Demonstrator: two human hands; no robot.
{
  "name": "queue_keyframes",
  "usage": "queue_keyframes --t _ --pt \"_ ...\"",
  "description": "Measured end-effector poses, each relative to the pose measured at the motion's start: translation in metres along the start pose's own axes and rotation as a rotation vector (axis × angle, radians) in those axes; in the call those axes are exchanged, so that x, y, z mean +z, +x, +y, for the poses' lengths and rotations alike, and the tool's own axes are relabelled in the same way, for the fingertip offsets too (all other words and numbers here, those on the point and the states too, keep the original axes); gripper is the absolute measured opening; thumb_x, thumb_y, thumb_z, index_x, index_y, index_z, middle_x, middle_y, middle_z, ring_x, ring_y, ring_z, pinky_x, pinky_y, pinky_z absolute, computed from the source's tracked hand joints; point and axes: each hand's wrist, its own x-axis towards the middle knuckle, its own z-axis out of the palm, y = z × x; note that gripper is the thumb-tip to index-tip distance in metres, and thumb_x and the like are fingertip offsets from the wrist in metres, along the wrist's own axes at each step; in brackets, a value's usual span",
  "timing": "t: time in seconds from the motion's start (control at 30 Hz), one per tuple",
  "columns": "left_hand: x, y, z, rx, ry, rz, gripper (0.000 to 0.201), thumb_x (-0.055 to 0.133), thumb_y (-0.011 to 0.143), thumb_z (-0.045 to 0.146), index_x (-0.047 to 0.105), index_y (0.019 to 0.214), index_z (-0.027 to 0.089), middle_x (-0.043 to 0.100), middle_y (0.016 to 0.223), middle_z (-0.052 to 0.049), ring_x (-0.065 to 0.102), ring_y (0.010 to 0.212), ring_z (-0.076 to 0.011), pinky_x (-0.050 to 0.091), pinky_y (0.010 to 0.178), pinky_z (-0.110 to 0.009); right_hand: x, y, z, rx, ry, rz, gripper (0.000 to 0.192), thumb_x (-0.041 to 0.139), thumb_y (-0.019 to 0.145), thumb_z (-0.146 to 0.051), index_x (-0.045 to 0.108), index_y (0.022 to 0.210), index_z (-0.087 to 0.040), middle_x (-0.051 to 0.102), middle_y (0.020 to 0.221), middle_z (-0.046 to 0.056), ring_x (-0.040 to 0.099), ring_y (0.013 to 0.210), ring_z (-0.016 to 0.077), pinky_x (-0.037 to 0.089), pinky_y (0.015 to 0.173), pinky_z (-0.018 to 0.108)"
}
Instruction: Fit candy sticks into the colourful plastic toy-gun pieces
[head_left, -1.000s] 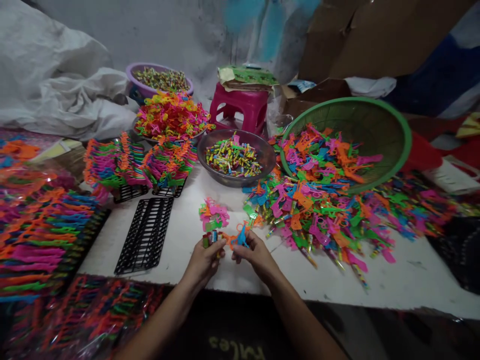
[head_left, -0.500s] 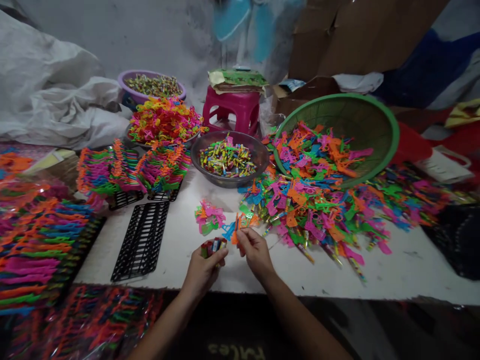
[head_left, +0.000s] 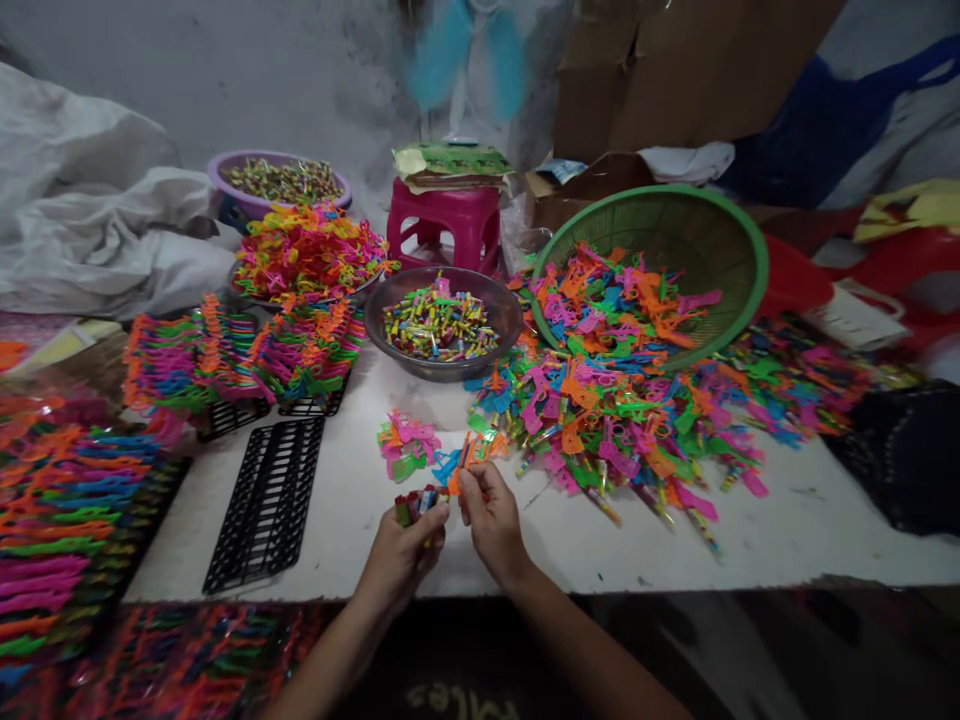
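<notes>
My left hand (head_left: 403, 551) is closed around a small bundle of wrapped candy sticks (head_left: 417, 501), held upright near the front edge of the white table (head_left: 750, 540). My right hand (head_left: 487, 514) pinches an orange plastic toy piece (head_left: 466, 458) just right of the bundle. The two hands almost touch. A small heap of pink, green and orange toy pieces (head_left: 405, 444) lies on the table just beyond my fingers.
A big spill of coloured plastic toys (head_left: 622, 400) pours from a tilted green basket (head_left: 720, 240). A metal bowl of candy sticks (head_left: 442, 322) stands behind. An empty black rack (head_left: 270, 500) lies at left, beside filled racks (head_left: 232, 355). A pink stool (head_left: 442, 222) and purple bowl (head_left: 277, 180) stand farther back.
My right hand set down the blue piece, reached out to the pile and came back toward my left hand with an orange piece. The left hand kept its candy bundle. The camera view drifted right.
</notes>
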Motion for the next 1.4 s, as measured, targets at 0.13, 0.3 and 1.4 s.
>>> queue_keyframes --t 0.13,0.3,1.4 --pt "0.002 0.002 -0.008 0.066 0.068 -0.001 0.026 0.07 0.06 0.034 0.052 0.06 0.014 0.044 0.042 0.007 0.031 0.036 -0.0028 0.022 0.038 -0.017 -0.003 -0.001 0.001 -0.08 -0.172 0.039 0.021 0.043 0.083 -0.037 0.045 0.071 -0.02 0.046 0.06 -0.004 0.043 0.054 0.0088 0.037 0.052 0.02" --pt "0.02 0.015 -0.016 -0.041 0.004 -0.011 0.033 0.069 0.059 0.04 0.052 0.052 0.013 0.041 0.04 0.007 0.03 0.035 -0.003 0.021 0.037 -0.017 -0.019 0.015 0.003 -0.02 -0.136 0.046 0.023 0.045 0.08 -0.038 0.047 0.068 -0.019 0.046 0.059 -0.004 0.045 0.055 0.0092 0.038 0.052 0.02" --pt "0.019 0.0 0.01 0.383 0.455 0.153 0.017 0.066 0.063 0.029 0.064 0.075 0.017 0.058 0.064 -0.001 0.053 0.061 -0.0136 0.04 0.056 -0.021 -0.02 -0.002 -0.009 -0.038 -0.228 0.098 0.022 0.042 0.084 -0.037 0.047 0.073 -0.019 0.045 0.058 -0.004 0.041 0.052 0.0089 0.034 0.05 0.02"
